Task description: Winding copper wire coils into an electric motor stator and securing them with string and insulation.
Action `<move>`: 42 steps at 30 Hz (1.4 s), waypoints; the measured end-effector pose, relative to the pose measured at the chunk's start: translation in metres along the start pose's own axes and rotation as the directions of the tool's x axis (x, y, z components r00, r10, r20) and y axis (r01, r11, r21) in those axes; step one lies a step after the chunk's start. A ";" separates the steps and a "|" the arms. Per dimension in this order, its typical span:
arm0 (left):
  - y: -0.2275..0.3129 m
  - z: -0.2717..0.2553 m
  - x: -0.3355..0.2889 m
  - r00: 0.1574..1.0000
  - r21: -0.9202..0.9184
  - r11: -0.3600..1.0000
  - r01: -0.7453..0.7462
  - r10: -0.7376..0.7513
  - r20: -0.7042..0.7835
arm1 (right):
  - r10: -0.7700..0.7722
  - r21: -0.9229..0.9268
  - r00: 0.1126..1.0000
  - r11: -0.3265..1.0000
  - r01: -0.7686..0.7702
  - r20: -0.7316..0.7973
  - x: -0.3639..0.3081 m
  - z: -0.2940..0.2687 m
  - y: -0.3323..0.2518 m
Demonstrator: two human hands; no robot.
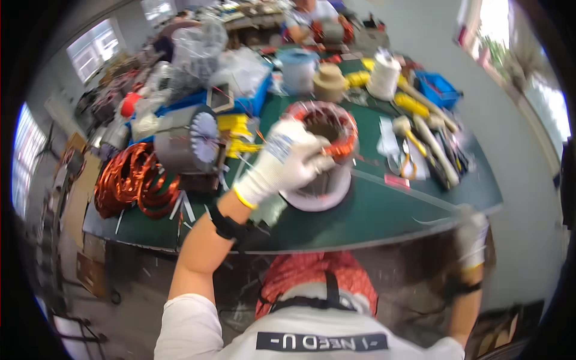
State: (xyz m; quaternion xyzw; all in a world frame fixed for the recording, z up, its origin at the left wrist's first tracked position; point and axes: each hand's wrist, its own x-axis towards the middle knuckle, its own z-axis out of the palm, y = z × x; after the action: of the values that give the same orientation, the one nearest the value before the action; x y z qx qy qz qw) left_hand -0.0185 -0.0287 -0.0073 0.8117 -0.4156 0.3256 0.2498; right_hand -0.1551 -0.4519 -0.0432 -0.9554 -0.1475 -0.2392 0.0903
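Observation:
A motor stator (347, 174) stands on the green table, its top ringed by a red-orange copper winding (347, 129) with pale lacing. My left hand (289, 155), in a white knitted glove, lies over the near left side of the winding with its fingers curled against it. From the stator a thin white cord (411, 191) runs stretched out to the right. Its far end meets my right hand (471, 233), also gloved, out past the table's front right edge. Motion blurs that hand, but its fingers look closed around the cord.
At left lie copper wire coils (135, 183) beside a grey motor part (186, 141). A white thread spool (384, 75) and a blue bucket (298, 71) stand behind the stator. Mallets (432, 150), scissors (409, 165) and a blue bin (437, 90) are at right. Another person (312, 15) sits beyond.

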 end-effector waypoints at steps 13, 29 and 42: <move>-0.007 0.000 0.004 0.991 -0.087 0.996 -0.021 0.032 0.126 | 0.079 0.774 0.938 0.543 -0.324 0.337 0.072 0.063 -0.119; -0.004 -0.003 0.004 0.994 -0.055 0.998 -0.008 0.014 0.110 | -0.126 0.745 0.959 0.657 -0.111 0.254 0.278 0.079 -0.096; -0.014 -0.002 0.004 0.985 -0.088 0.996 -0.006 0.021 0.173 | -0.052 0.289 0.938 0.944 0.158 -0.344 0.107 0.089 -0.156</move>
State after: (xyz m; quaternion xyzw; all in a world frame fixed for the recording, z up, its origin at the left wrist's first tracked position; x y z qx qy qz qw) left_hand -0.0058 -0.0222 -0.0045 0.8225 -0.4553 0.2367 0.2454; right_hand -0.0776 -0.2584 -0.0532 -0.8657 -0.2177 -0.3746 0.2509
